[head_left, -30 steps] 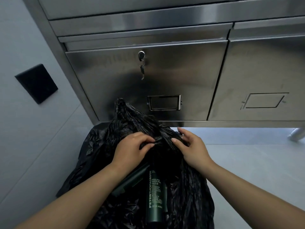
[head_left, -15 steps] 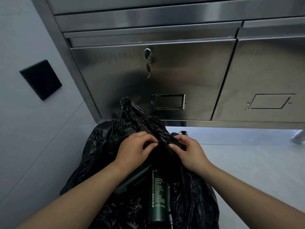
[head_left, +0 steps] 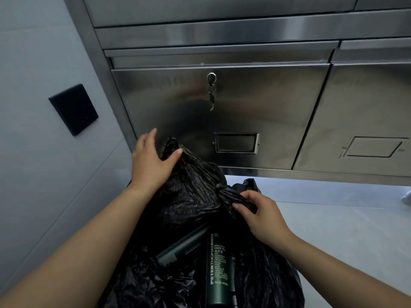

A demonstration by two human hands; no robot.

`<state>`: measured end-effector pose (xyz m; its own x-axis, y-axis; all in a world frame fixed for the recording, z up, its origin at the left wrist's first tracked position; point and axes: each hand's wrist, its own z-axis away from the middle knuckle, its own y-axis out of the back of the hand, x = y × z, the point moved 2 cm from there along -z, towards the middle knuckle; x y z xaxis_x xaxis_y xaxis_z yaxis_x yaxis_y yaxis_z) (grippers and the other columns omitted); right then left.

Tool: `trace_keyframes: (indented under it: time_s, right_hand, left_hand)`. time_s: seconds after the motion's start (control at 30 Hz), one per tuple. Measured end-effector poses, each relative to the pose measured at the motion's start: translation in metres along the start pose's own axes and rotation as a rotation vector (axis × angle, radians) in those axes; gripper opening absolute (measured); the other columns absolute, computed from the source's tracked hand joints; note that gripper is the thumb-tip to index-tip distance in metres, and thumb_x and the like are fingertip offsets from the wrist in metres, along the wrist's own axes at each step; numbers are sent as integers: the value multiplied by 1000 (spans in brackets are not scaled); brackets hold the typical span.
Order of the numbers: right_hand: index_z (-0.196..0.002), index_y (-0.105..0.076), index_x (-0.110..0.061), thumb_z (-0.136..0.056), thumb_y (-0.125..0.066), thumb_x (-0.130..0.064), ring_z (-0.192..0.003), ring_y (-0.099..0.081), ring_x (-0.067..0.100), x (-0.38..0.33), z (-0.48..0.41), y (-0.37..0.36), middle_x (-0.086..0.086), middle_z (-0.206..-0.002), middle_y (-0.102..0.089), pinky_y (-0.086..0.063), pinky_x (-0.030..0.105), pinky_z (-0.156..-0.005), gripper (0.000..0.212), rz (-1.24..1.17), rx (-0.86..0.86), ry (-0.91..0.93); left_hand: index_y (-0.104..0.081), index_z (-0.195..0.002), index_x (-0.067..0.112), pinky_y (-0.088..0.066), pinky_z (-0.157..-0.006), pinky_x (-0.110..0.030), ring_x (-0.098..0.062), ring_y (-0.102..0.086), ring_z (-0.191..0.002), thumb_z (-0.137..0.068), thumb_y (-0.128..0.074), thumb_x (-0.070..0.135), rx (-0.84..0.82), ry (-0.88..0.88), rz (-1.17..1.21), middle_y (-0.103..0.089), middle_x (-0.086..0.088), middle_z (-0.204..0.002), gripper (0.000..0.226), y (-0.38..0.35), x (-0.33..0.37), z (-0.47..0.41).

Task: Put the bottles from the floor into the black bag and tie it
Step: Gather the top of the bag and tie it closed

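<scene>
The black bag (head_left: pixel 191 196) sits crumpled on the floor below me, its mouth gaping toward me. Inside lie a dark green bottle with white lettering (head_left: pixel 216 267) and a second dark bottle (head_left: pixel 182 247) slanted to its left. A knot shows in the plastic at the bag's right side. My right hand (head_left: pixel 260 214) pinches the twisted strip just past that knot. My left hand (head_left: pixel 151 163) is up at the bag's raised far flap, fingers spread, thumb against the plastic, not closed around it.
A stainless steel cabinet (head_left: pixel 255 112) stands right behind the bag, a key (head_left: pixel 211 94) hanging from its lock. A grey wall with a black plate (head_left: pixel 73 108) is on the left. Pale floor (head_left: pixel 344 230) stretches to the right.
My hands were pinched together at the bag's middle. The left one has let go and risen to the far flap; the right pulled a twisted strip rightward, and a knot now shows.
</scene>
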<state>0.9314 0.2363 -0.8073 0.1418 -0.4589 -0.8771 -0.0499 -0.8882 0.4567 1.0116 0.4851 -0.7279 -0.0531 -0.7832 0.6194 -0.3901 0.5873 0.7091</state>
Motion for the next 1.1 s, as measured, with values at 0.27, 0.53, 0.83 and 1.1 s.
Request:
trace_keyframes:
  time_s: [0.27,0.53,0.83,1.1]
  right_hand:
    - [-77,-62,-36,-84,-68,-21,-76,-63,-8,8,17,11,-28,-81,-67,-43,5,-67,17,61,-2,33]
    - [-89,-70,-29,-88,-63,-19,-77,-65,-4,0,-6,62,-13,-85,-72,-47,9,-71,13,-128,250,-31]
    - [-89,-69,-24,-92,-57,-16,-64,-59,-15,-5,-10,179,-15,-78,-69,-45,5,-60,15,-135,533,-27]
    - [-92,-69,-19,-91,-58,-16,-59,-55,-17,-32,6,294,-18,-74,-65,-41,3,-57,12,-132,835,72]
  left_hand:
    - [-70,-89,32,-48,-71,-23,-3,-67,-85,-61,-60,77,-251,221,454,-73,17,-84,54,-31,4,18]
    - [-65,-81,27,-45,-64,-24,-3,-63,-74,-89,-57,38,-195,-68,343,-69,9,-77,15,-28,41,22]
    - [-68,-105,20,-36,-67,2,12,-56,-80,-95,-50,27,-228,-309,270,-65,19,-88,22,-24,124,30]
    - [-64,-85,33,-38,-57,-5,2,-61,-70,-93,-51,31,-171,-459,438,-68,13,-71,16,-20,241,34]
